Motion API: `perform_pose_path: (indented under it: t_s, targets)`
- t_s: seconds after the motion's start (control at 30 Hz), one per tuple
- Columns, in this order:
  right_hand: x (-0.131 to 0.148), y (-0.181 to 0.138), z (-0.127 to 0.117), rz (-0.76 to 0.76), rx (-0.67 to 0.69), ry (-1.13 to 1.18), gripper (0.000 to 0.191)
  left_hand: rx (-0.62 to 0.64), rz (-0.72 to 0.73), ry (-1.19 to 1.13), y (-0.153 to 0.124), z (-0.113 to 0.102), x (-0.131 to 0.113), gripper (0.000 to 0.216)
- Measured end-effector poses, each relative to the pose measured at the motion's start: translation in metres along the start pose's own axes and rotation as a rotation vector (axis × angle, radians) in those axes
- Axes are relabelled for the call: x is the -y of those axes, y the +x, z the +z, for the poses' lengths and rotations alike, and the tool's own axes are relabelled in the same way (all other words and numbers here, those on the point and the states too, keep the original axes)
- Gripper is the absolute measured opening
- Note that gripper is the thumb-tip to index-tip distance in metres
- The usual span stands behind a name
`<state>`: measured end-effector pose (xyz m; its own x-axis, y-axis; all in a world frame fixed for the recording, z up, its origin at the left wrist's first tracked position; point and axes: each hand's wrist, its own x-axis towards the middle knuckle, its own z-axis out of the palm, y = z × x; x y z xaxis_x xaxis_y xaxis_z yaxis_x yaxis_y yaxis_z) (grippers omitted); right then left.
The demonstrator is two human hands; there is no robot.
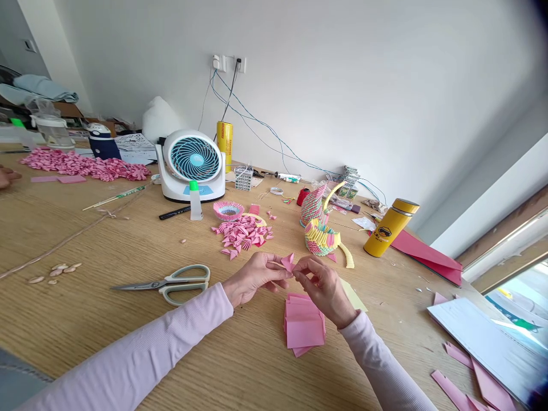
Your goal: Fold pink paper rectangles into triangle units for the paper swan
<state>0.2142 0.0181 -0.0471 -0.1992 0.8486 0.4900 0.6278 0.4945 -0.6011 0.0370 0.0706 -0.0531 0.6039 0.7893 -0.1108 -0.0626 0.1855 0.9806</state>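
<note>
A small piece of folded pink paper point(288, 262) is pinched between my two hands above the table. My left hand point(256, 276) grips it from the left, thumb and fingers closed on its edge. From the right, the fingertips of my right hand point(323, 285) press on its lower corner. Just below lies a stack of pink paper sheets point(305, 328). Beyond my left hand is a heap of folded pink paper pieces point(244, 233). Scissors point(171, 283) rest on the table left of my left hand, blades pointing left.
A white fan point(194, 162) stands at the back, with a small glue bottle point(196, 202) before it. Folded-paper baskets point(321, 238) and a yellow flask point(390, 228) are to the right. Far left, another person's hand point(6, 176) shows near a larger pink pile point(81, 164).
</note>
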Motion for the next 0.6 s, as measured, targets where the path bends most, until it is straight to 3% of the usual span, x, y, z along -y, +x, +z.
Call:
perform_pose_path:
  t_s: [0.17,0.37,0.6]
  targets:
    - [-0.003,-0.001,0.001,0.024,-0.015,0.043,0.008,0.008,-0.009,-0.013,0.0,-0.001,0.001,0.036]
    - [-0.009,-0.002,0.007,0.199,0.03,0.269,0.012,-0.004,-0.007,-0.002,0.0,-0.001,0.001,0.039]
    - [-0.011,-0.002,0.01,0.233,-0.013,0.396,0.019,0.055,0.009,0.047,-0.001,-0.002,0.0,0.047]
